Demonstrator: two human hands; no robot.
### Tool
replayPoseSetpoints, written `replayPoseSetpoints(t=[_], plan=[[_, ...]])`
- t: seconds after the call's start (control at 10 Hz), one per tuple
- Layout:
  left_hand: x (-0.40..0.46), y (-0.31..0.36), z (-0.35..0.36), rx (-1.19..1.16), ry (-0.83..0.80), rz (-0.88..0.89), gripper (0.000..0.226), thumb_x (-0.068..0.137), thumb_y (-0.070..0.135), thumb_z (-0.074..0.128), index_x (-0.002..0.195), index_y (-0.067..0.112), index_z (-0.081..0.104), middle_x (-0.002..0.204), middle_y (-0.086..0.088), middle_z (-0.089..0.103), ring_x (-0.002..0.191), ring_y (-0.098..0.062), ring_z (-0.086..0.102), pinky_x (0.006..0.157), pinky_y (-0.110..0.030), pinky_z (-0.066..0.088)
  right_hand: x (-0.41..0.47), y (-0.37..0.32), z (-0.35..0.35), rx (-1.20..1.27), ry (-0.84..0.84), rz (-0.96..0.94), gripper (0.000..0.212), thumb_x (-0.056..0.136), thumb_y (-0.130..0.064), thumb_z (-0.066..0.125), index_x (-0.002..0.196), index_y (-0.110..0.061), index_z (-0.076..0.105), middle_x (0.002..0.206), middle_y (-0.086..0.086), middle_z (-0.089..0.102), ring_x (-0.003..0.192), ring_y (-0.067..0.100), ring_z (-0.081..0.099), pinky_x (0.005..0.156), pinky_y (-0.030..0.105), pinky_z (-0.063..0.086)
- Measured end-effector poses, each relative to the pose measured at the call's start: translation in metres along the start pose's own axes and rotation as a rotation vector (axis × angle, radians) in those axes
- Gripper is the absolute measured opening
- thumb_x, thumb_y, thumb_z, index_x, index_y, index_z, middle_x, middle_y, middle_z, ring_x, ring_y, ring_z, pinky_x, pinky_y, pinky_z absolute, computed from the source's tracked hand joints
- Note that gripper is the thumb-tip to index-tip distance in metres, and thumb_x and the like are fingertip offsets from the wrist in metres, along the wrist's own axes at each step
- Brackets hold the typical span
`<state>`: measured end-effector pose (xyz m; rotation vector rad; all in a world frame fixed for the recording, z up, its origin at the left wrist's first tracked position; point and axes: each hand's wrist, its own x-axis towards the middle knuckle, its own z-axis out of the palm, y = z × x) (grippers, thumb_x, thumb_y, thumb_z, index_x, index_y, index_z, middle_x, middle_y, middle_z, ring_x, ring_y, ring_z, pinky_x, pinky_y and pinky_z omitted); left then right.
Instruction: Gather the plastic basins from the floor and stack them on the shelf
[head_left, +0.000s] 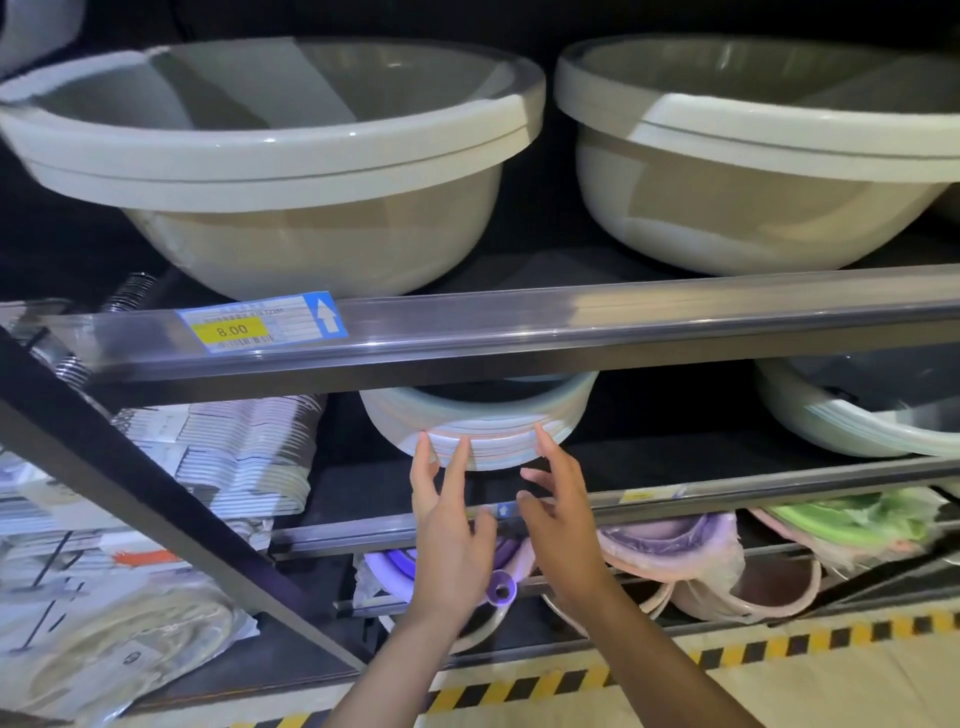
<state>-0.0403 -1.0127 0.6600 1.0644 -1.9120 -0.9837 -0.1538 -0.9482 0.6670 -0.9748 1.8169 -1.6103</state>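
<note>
A stack of pale plastic basins (488, 415) sits on the middle shelf (727, 493), its rims facing me. My left hand (447, 525) reaches up with straight fingers, the fingertips touching the front rims of the stack. My right hand (558, 512) is beside it, its index fingertip on the rim at the right and the other fingers spread loose. Neither hand grips anything.
Two large beige basin stacks (270, 156) (753, 145) fill the upper shelf, behind a rail with a price tag (260, 322). Another pale basin (857, 415) stands at the right. Purple, pink and green basins (701, 551) lie on the lowest shelf. Hangers (249, 447) lie at left. A striped floor line (727, 654) runs below.
</note>
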Motion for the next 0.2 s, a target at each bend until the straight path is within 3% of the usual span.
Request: replayPoseSetpoints(t=[0.1,0.2], plan=[[-0.001,-0.006,-0.006,-0.008,-0.023,0.001,0.078,0.091,-0.005,0.055,0.155,0.034,0.035,0.163,0.027,-0.009,0.152,-0.009,0.014,0.106,-0.046,0.046,-0.005,0.004,-0.01,0.029,-0.02,0.041,0.061,0.1,0.006,0.053,0.148,-0.03,0.044,0.143,-0.007,0.05,0.123,0.01,0.057,0.09,0.018,0.052],[-0.007,-0.003,-0.012,0.011,-0.058,-0.023,0.072,0.094,-0.001,0.055,0.155,0.031,0.034,0.166,0.013,0.008,0.151,-0.008,0.015,0.115,-0.043,0.036,-0.016,0.002,-0.012,0.026,0.019,0.084,0.052,0.101,0.004,0.053,0.146,-0.021,0.048,0.14,-0.002,0.054,0.116,0.012,0.06,0.086,0.019,0.053]])
